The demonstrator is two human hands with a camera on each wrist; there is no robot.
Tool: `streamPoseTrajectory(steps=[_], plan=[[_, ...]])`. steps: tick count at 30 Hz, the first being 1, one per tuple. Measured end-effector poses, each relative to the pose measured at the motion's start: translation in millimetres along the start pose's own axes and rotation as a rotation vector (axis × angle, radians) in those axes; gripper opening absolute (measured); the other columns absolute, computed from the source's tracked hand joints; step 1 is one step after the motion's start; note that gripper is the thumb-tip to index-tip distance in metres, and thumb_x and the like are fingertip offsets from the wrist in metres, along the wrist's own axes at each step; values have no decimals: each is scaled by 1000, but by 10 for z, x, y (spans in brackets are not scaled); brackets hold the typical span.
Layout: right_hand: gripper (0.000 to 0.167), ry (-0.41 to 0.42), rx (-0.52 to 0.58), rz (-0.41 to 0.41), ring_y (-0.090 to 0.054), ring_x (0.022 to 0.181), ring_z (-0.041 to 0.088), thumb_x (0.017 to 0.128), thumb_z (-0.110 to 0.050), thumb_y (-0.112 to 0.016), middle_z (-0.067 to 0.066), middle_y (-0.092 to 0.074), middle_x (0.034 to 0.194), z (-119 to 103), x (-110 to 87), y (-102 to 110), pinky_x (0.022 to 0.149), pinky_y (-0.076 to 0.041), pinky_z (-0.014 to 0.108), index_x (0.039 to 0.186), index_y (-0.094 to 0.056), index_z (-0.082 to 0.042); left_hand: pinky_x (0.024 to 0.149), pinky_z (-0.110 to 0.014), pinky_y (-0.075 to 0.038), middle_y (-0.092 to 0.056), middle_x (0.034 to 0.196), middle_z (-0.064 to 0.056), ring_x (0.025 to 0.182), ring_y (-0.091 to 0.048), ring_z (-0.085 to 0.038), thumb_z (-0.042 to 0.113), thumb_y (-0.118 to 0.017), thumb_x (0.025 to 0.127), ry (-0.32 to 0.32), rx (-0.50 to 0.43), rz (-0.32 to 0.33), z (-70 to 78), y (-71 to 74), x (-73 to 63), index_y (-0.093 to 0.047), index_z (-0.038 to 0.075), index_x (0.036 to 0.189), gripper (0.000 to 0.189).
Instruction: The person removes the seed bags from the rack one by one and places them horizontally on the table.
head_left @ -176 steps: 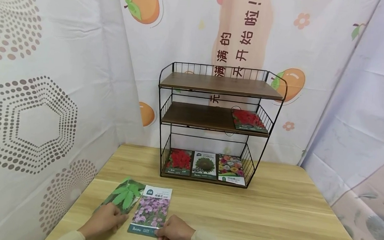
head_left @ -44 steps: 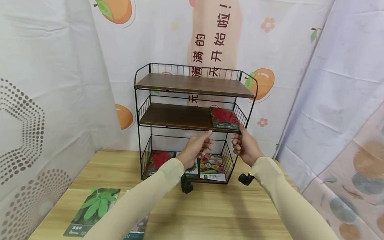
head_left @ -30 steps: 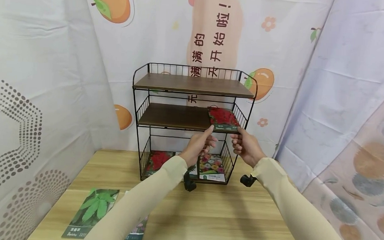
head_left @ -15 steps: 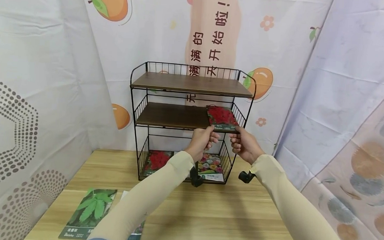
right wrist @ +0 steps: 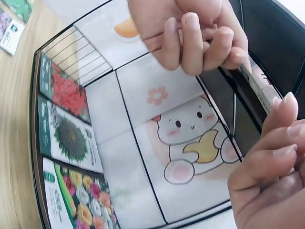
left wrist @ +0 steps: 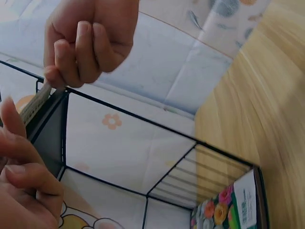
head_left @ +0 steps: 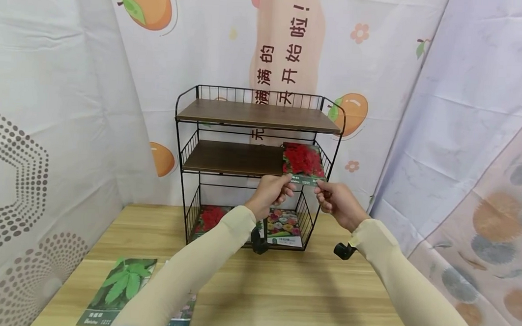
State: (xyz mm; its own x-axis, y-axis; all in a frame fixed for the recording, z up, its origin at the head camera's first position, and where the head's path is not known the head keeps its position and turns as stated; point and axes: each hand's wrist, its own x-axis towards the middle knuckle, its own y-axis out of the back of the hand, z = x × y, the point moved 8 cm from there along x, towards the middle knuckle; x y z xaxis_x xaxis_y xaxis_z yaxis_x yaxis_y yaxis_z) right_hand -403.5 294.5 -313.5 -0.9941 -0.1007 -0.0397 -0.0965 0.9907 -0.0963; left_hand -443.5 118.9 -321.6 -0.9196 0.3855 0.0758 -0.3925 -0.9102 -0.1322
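A red-flower seed packet (head_left: 304, 160) lies at the right end of the shelf rack's middle shelf (head_left: 234, 157), its dark green front strip standing out past the shelf's front edge. My left hand (head_left: 270, 194) pinches the near left corner, thumb on top. The near right corner is pinched by my right hand (head_left: 339, 201). In the left wrist view the packet (left wrist: 34, 106) appears edge-on between the right hand (left wrist: 90, 43) above and the left hand (left wrist: 24, 186) below. Most fingers are curled beneath, and the packet's underside is hidden.
Red-flower (head_left: 211, 217), sunflower (right wrist: 71, 138) and mixed-flower (head_left: 284, 226) packets lie on the bottom shelf. A green-leaf packet (head_left: 119, 288) and a purple-flower packet (head_left: 184, 314), partly behind my left sleeve, lie on the table (head_left: 281, 292). Thin black wire frames the rack's sides.
Both hands left the leaf and purple-flower packets on the table and reached the middle shelf. They took hold of the red-flower packet's front corners and drew it forward over the edge.
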Motion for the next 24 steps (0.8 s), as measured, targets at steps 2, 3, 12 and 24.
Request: streamPoseTrajectory(steps=[2,3,12,24], plan=[[35,3,-23,-15,-38,46,7,112,-28,-46,-2,-55,66,8,-25,13,49,-33,23,90,-61,-6,48,-23,-32,-65,70,-2,49,-42,-8,38,-57,107,0,42,-37,6,-29,-9,-73,1,93,43],[35,4,-20,-19,-39,47,7,112,-27,-46,-2,-55,66,11,-36,18,49,-34,23,89,-61,-5,49,-24,-33,-64,70,-1,49,-42,-9,39,-56,108,-4,68,-55,8,-43,-12,-72,3,90,43],[38,-3,-25,-9,-38,44,8,110,-29,-49,-3,-49,59,58,-129,59,47,-34,23,79,-61,-9,51,-29,-35,-58,69,-4,54,-42,-14,39,-50,110,-61,204,-99,22,-86,-97,-67,11,81,44],[34,78,-74,2,-39,47,7,109,-29,-54,-1,-54,68,68,-251,3,46,-34,21,86,-67,-7,53,-26,-42,-58,69,-3,52,-41,-13,37,-57,107,-64,145,-194,-10,-17,-224,-70,7,85,39]])
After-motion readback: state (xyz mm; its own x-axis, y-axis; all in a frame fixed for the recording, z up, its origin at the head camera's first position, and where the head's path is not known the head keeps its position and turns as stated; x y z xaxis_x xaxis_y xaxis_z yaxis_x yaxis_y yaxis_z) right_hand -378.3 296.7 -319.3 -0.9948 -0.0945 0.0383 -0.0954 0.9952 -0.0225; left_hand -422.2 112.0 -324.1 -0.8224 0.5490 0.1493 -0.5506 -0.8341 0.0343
